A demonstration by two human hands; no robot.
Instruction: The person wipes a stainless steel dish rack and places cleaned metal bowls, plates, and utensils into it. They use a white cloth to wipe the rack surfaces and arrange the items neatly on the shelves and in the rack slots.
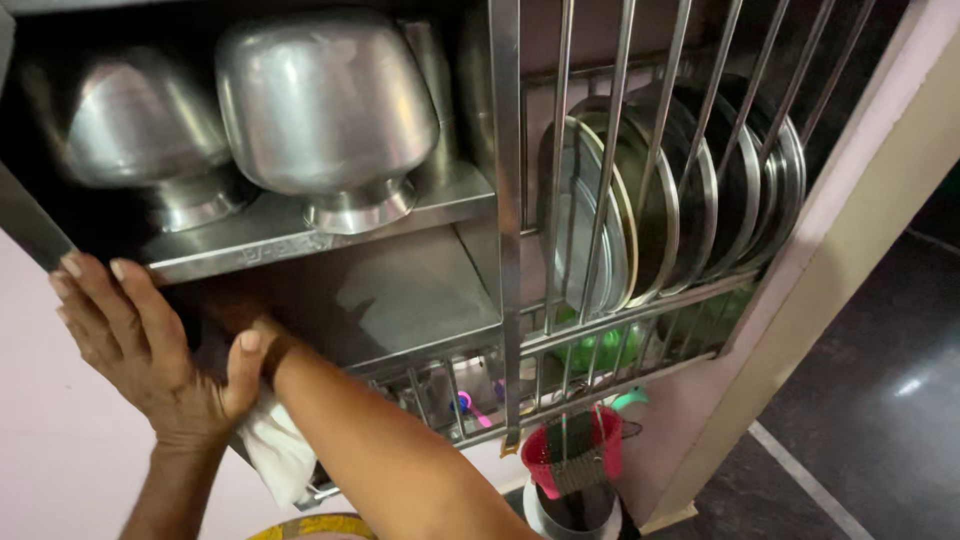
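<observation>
Two hands are working apart: the left hand is gripping the steel shelf edge; the right hand, fingers hidden, is reaching into roomy space beneath, white cloth hanging.

you face a steel rack fixed to a pale pink wall. to your right a cream pillar runs down to a dark, glossy floor catching a spot of light.
</observation>
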